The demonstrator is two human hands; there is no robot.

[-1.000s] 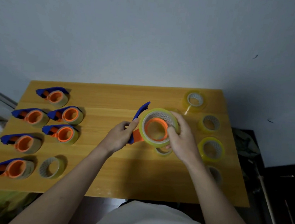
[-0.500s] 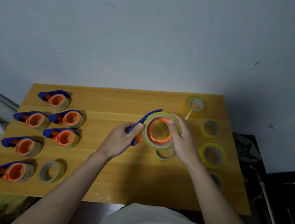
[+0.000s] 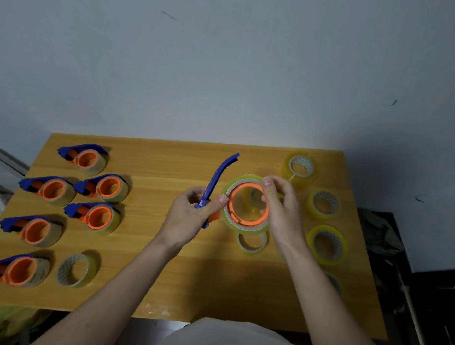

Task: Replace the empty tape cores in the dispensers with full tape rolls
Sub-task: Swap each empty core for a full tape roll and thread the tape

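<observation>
Above the table's [image 3: 157, 289] middle, the left hand [image 3: 190, 218] grips the blue dispenser [image 3: 214, 187]; the right hand [image 3: 283, 212] holds the full roll [image 3: 244, 226] on its orange hub. Seating looks nearly done; next, press it home.

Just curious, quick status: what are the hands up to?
Left hand grips blue dispenser. Right hand fingers hold tape roll on its orange hub. Nothing in the way.

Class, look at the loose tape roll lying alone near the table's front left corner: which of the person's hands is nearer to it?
Left. The left hand grips the dispenser mid-table, to the right of that tape roll; the right hand is farther right, beyond the dispenser.
</observation>
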